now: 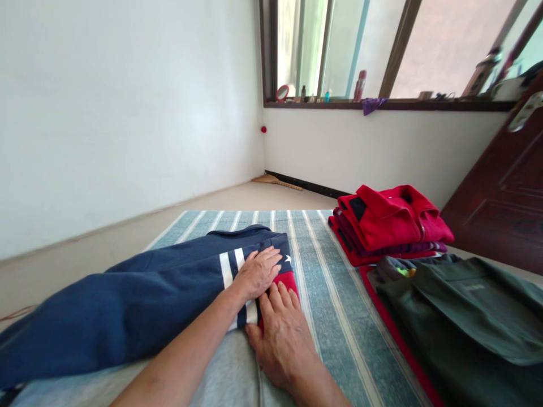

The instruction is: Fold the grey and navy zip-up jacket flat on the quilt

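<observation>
The left hand point(257, 273) and the right hand point(282, 339) rest palm-down on a folded navy garment point(169, 299) with white stripes and a red panel. Both hands press flat; the fingers point(271, 259) lie close together and are not clamped on the fabric. The garment lies across the near end of the striped blue-green mat point(335, 316), over grey fabric point(224, 376).

Right of the mat lies a dark green garment point(458, 322) with a red cloth edge point(401, 339) beneath it. Beyond that, at the mat's far right corner, sits a folded stack of red clothing point(390, 223). A dark red door point(500, 192) leans further right. Past the mat's far end, a broom point(275, 181) lies on the floor, below a window sill point(382, 105) holding small bottles.
</observation>
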Demonstrator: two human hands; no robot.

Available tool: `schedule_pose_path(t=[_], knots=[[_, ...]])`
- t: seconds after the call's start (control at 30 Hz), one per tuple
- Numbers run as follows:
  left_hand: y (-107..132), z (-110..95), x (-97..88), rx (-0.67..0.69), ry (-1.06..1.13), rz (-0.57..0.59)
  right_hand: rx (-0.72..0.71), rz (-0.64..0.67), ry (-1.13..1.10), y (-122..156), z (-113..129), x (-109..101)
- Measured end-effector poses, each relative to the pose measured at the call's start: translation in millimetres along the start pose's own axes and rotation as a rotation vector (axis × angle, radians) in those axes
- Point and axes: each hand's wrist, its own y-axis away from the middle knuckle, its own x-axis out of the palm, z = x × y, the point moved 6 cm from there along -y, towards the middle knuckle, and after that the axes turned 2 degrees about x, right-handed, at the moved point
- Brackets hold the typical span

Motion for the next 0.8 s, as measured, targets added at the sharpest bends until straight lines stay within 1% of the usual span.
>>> schedule_pose_path(t=[0.63, 0.8], knots=[[1.0, 0.7, -0.2, 0.002, 0.026, -0.031, 0.005, -0.008, 0.009, -0.6, -1.7, 2.4], [1.5, -0.5, -1.3, 0.000, 0.032, 0.002, 0.011, 0.006, 0.010, -0.1, -2.0, 4.6]])
